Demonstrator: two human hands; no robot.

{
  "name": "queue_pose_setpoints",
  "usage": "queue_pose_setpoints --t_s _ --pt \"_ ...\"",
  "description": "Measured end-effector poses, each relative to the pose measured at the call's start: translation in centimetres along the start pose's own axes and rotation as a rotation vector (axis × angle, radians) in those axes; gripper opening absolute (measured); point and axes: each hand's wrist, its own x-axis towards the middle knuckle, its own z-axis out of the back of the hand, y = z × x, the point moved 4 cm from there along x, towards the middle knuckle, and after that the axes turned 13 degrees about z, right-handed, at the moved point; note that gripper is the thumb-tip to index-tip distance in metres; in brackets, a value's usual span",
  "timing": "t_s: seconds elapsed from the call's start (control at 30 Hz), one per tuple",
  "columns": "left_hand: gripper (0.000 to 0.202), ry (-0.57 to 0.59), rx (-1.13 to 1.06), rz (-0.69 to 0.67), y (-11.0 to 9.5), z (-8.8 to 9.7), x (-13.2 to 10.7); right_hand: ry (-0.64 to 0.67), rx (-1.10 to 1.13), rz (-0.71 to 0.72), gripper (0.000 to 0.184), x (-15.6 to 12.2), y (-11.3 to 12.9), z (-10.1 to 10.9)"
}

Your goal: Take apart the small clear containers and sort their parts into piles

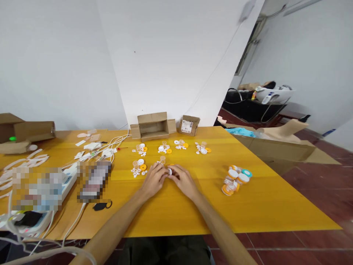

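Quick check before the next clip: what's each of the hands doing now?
Left hand: fingers curled beside a small white part; grip can't be told.
Right hand: closed, holding that part between thumb and fingers.

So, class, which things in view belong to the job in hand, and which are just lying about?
Likely the job's:
small white part between left hand and right hand
piles of white, orange and clear parts
lidded containers

Apparently lying about:
power strip
black item with a ring
small labelled cardboard box
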Motion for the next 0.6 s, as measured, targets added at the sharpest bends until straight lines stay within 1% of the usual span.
queue_pose_setpoints --t_s 0.1,0.23,0.33,0.47,0.6 --pt "0.023 0.005 -0.015 -0.005 0.01 -0.02 -0.01 -0.029 0.115 -0.067 0.027 -0.01 -0.51 -0.04" --pt "0.022 0.015 -0.039 0.010 -0.07 0.11 0.05 -0.065 0.274 -0.151 0.026 0.01 -0.83 -0.07" --pt "0.019 0.021 -0.074 0.013 -0.23 0.29 0.09 -0.056 0.358 -0.189 0.027 0.09 -0.72 -0.14" --pt "0.015 0.037 -0.109 0.018 -0.30 0.39 0.09 -0.023 0.421 -0.218 0.028 0.21 -0.53 -0.22" --pt "0.014 0.050 -0.125 0.044 -0.18 0.34 0.13 -0.021 0.415 -0.224 0.027 0.26 -0.58 -0.12"
